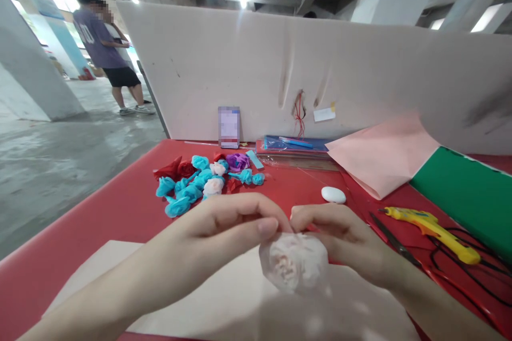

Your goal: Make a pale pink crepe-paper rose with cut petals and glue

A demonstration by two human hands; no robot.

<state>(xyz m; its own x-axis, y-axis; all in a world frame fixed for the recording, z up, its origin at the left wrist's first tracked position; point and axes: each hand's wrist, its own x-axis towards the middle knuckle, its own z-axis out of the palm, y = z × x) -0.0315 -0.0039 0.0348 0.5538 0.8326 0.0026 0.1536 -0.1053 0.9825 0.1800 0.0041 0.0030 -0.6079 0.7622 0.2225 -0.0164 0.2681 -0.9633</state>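
Note:
Both my hands meet over the near part of the red table (120, 208). Between them is a pale pink paper rose (294, 261), rolled and crumpled, held just above a white sheet (224, 298). My left hand (228, 224) pinches its upper left edge with thumb and fingers pressed together. On the right side of the rose my right hand (336, 234) is closed, fingers curled around it.
A pile of blue, red, white and purple paper roses (204, 178) lies further back. A white oval object (333, 194), a yellow glue gun (434, 226) with black cable, scissors (394, 240), pink (380, 154) and green (468, 197) sheets sit right. A white board (320, 64) backs the table. A person (104, 48) stands far left.

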